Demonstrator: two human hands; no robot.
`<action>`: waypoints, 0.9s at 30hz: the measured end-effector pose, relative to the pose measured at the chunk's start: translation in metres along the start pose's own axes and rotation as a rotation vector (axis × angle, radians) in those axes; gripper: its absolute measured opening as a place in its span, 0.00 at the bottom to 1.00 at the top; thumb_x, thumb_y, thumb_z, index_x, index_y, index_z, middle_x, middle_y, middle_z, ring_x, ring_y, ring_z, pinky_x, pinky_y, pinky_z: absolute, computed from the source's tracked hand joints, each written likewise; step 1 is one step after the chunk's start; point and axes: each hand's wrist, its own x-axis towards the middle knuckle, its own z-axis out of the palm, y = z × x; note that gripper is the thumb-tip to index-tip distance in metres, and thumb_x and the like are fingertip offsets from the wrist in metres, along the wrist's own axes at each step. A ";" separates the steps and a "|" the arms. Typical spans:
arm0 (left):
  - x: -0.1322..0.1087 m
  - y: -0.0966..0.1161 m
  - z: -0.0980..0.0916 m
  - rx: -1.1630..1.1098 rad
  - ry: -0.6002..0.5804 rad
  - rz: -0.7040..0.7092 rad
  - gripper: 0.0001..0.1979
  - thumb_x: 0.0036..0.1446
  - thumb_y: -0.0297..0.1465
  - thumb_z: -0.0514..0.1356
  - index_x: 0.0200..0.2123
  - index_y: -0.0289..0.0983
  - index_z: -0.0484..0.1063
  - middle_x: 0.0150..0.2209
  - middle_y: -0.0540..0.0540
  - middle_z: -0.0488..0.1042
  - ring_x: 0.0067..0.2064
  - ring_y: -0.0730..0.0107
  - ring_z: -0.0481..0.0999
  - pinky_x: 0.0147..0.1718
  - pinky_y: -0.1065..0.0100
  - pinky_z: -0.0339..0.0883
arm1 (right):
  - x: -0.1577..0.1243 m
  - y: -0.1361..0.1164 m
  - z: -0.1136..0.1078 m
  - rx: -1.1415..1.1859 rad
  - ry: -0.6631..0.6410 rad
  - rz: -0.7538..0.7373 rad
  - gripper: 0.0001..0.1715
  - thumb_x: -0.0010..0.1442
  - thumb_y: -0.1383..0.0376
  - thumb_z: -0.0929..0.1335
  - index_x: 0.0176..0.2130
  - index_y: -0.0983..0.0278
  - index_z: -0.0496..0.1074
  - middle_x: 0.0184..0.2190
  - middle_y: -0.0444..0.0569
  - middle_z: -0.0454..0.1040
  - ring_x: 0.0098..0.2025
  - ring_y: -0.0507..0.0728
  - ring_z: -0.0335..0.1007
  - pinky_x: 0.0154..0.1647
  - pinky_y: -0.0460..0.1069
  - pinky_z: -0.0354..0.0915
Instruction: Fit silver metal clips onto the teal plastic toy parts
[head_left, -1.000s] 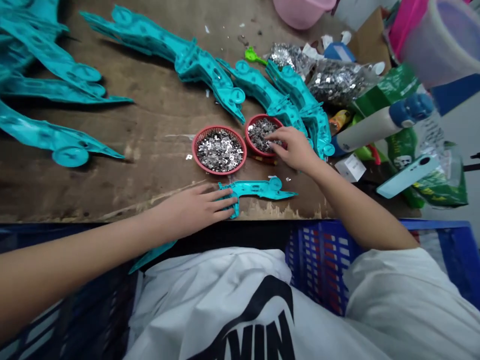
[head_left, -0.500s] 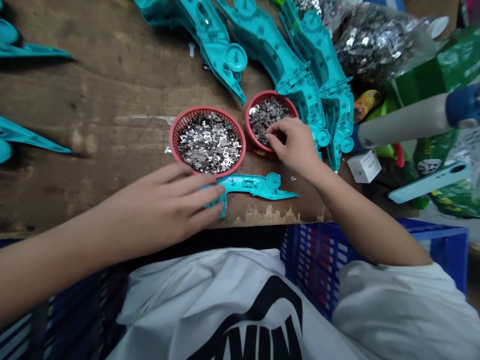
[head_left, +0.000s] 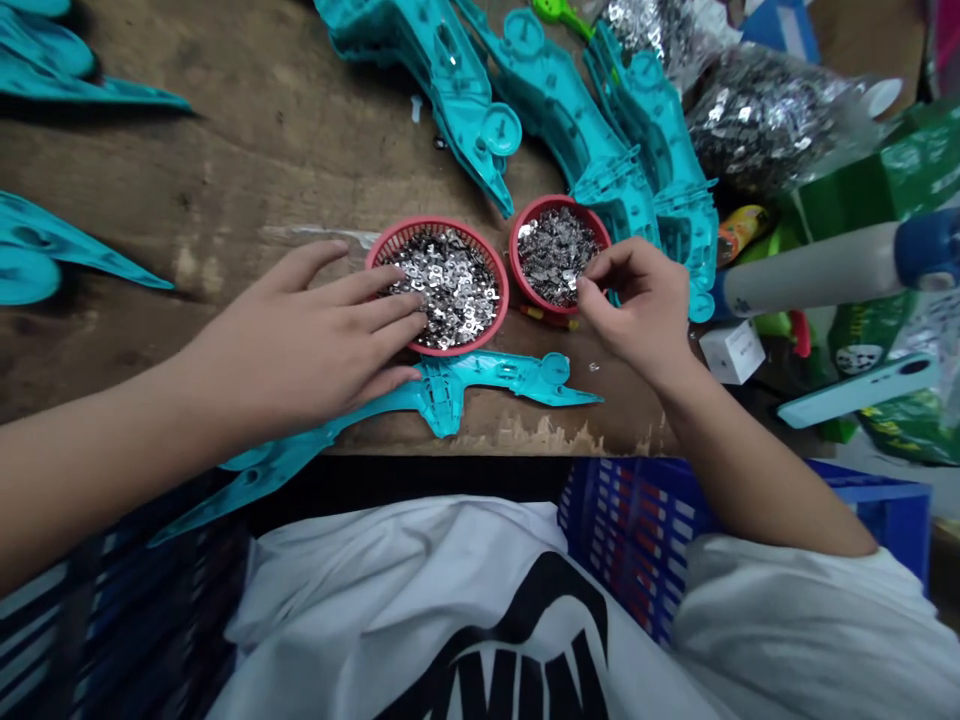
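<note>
My left hand (head_left: pixel 322 335) is spread open, its fingertips over the near-left side of a red basket (head_left: pixel 501 310) full of small flat metal clips (head_left: pixel 457 285). Below that basket lies a turquoise plastic part (head_left: pixel 442 395), running under my left hand and past the table edge. My right hand (head_left: pixel 637 300) is closed in a pinch at the right rim of a smaller red basket (head_left: pixel 517 262). Small metal pieces (head_left: pixel 555 245) fill this one. Whatever sits between the pinching fingertips is too small to make out.
More turquoise parts (head_left: pixel 607 150) lie at the back, with others (head_left: pixel 82 240) at left. On the right are bags of metal pieces (head_left: pixel 772 120), a white-and-blue bottle (head_left: pixel 817 268), a small white box (head_left: pixel 731 352) and a phone (head_left: pixel 855 390). A blue crate (head_left: pixel 622 530) stands below the table edge.
My left hand has moved off the turquoise part, up to the larger basket, fingers spreading. My right hand has drawn back to the right rim of the smaller basket. The view has shifted slightly.
</note>
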 end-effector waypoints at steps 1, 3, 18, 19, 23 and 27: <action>0.001 0.000 -0.002 -0.003 -0.010 -0.008 0.25 0.89 0.45 0.57 0.74 0.46 0.88 0.72 0.41 0.90 0.83 0.38 0.81 0.92 0.27 0.60 | -0.001 -0.002 -0.001 -0.029 -0.023 -0.003 0.15 0.81 0.46 0.77 0.47 0.52 0.82 0.43 0.54 0.85 0.46 0.70 0.84 0.52 0.67 0.84; 0.002 0.001 -0.005 0.001 -0.027 -0.020 0.26 0.89 0.45 0.56 0.73 0.47 0.88 0.72 0.41 0.90 0.83 0.38 0.82 0.91 0.26 0.61 | 0.000 -0.002 -0.001 -0.069 -0.067 -0.004 0.11 0.81 0.48 0.77 0.52 0.51 0.85 0.46 0.56 0.87 0.49 0.73 0.85 0.58 0.71 0.86; 0.016 0.018 -0.023 0.202 -0.021 0.025 0.43 0.95 0.47 0.40 0.71 0.33 0.93 0.68 0.31 0.93 0.75 0.29 0.91 0.75 0.26 0.81 | 0.023 0.030 0.019 -0.055 -0.277 -0.083 0.10 0.79 0.65 0.74 0.52 0.57 0.89 0.56 0.58 0.91 0.60 0.73 0.87 0.70 0.69 0.80; 0.017 0.019 -0.023 0.215 -0.031 0.027 0.44 0.95 0.48 0.39 0.70 0.33 0.93 0.67 0.31 0.93 0.75 0.29 0.91 0.74 0.27 0.82 | 0.023 0.030 0.019 -0.055 -0.276 -0.075 0.08 0.78 0.65 0.75 0.51 0.57 0.88 0.55 0.58 0.91 0.59 0.73 0.87 0.69 0.69 0.80; 0.018 0.017 -0.022 0.246 -0.057 -0.015 0.46 0.95 0.50 0.37 0.70 0.35 0.93 0.66 0.29 0.94 0.74 0.31 0.92 0.73 0.29 0.83 | 0.024 0.030 0.018 -0.081 -0.265 -0.049 0.06 0.76 0.66 0.76 0.48 0.57 0.88 0.53 0.55 0.91 0.57 0.72 0.87 0.69 0.68 0.80; 0.014 0.011 -0.021 0.209 -0.078 -0.047 0.41 0.94 0.51 0.41 0.72 0.39 0.92 0.67 0.32 0.93 0.77 0.35 0.89 0.80 0.33 0.79 | 0.022 0.032 0.018 -0.074 -0.255 -0.021 0.07 0.77 0.67 0.77 0.50 0.56 0.89 0.52 0.54 0.91 0.58 0.73 0.88 0.72 0.70 0.81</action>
